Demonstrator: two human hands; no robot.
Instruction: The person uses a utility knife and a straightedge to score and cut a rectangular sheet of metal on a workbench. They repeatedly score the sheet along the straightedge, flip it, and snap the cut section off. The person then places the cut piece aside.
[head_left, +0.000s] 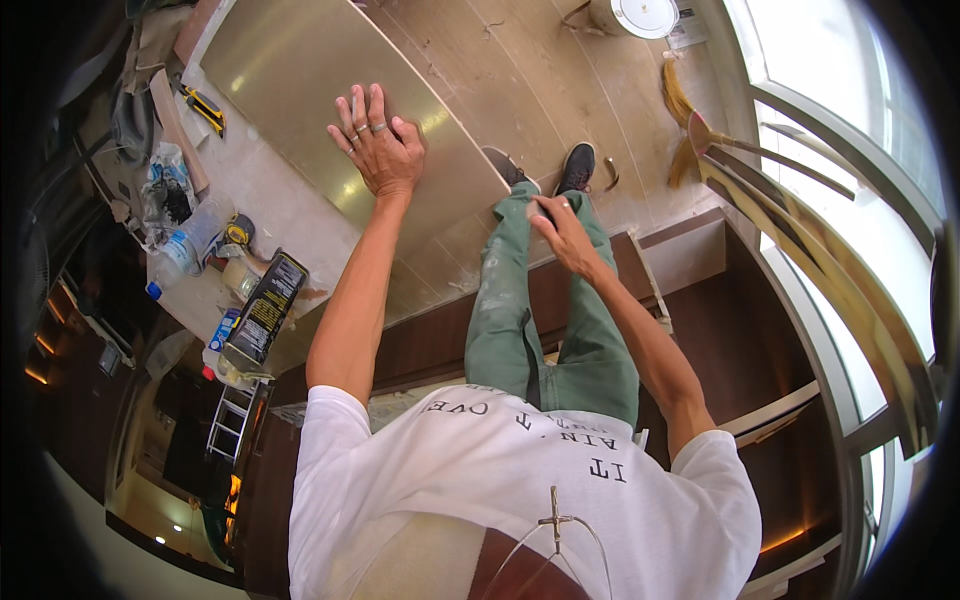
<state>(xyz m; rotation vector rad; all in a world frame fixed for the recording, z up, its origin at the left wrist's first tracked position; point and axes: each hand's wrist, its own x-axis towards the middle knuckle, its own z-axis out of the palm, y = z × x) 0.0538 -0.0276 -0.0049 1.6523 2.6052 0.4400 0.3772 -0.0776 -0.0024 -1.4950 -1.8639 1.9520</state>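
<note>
A large, glossy bronze-coloured panel [285, 95] lies on a dusty pale work surface [262, 195]. My left hand [385, 150] presses flat on the panel near its middle, fingers spread, rings on some of them. Close to the panel's near right corner, my right hand [568, 235] is in front of my green-trousered knee. Its fingers are curled in, with a small pale patch beside them; what they hold, if anything, cannot be made out.
Left of the panel lie a yellow utility knife [204, 110], a tape measure [239, 230], a plastic bottle [186, 240] and a black tin [265, 312]. A white bucket [640, 16] and a broom [678, 95] are far right. An open dark cabinet [745, 300] stands at right.
</note>
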